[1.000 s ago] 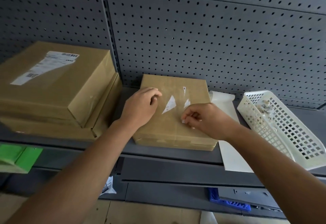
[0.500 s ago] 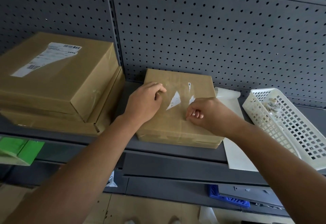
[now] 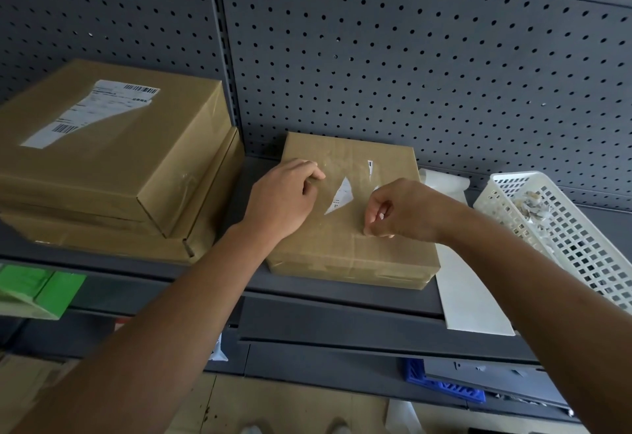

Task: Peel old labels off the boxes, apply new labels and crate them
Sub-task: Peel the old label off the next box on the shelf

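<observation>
Peeling step, old label part-removed.

- Box [image 3: 345, 245]: flat on the shelf [image 3: 307, 300], mid-frame; a triangular label remnant [image 3: 340, 195] and smaller bits are on its top.
- Right hand [image 3: 407, 211]: thumb and forefinger pinching a small white scrap [image 3: 380, 216] just above the top.
- Left hand [image 3: 280, 201]: fingers curled, resting on the far-left of the top; nothing seen held.
- Basket [image 3: 581, 262]: to the right, holding peeled scraps.
- Stack [image 3: 113, 166]: to the left, its label [image 3: 92, 112] intact.

Next, by judgement: drop the scrap in the basket, then lift a remnant corner with a nail, pulling low and slow against tearing.
</observation>
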`<state>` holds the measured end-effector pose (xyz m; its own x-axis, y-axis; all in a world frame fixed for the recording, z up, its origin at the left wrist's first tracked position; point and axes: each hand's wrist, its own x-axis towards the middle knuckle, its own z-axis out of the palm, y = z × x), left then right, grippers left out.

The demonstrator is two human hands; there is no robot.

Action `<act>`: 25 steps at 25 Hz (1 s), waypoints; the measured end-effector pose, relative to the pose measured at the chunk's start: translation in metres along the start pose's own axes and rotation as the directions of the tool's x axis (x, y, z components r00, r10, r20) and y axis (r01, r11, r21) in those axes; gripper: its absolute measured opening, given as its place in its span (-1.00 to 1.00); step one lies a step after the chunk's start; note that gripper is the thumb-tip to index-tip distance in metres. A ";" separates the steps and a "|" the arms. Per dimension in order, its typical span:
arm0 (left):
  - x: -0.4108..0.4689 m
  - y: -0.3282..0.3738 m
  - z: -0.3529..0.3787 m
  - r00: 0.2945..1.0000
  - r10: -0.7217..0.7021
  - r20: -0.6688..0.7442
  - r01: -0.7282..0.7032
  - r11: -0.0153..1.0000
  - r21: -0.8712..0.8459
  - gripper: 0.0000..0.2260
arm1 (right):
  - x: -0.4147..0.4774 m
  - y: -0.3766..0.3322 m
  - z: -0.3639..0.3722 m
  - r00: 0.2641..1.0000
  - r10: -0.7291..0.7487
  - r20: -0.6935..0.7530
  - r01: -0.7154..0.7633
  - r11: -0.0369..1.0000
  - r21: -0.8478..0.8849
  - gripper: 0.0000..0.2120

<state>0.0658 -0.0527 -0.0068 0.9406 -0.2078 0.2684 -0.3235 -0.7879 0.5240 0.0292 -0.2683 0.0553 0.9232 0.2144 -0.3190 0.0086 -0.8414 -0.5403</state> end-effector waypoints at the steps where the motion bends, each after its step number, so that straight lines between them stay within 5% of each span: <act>1: 0.000 0.000 0.000 1.000 -0.002 0.001 0.002 1.000 0.003 -0.75 | 0.000 -0.001 0.000 1.000 0.007 0.010 -0.007 1.000 -0.008 -0.93; 15: -0.001 -0.001 0.001 1.000 0.001 -0.010 -0.002 1.000 -0.028 -0.75 | -0.004 0.006 0.008 0.997 0.023 -0.077 -0.016 0.996 0.082 -0.92; 25: -0.001 0.000 0.000 1.000 -0.005 -0.013 0.005 1.000 -0.011 -0.75 | -0.013 0.000 0.013 0.990 -0.022 -0.140 0.017 0.999 -0.040 -0.97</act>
<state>0.0646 -0.0527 -0.0071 0.9408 -0.1960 0.2765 -0.3200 -0.7823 0.5344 0.0121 -0.2652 0.0494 0.9676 0.1610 -0.1947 0.0391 -0.8567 -0.5142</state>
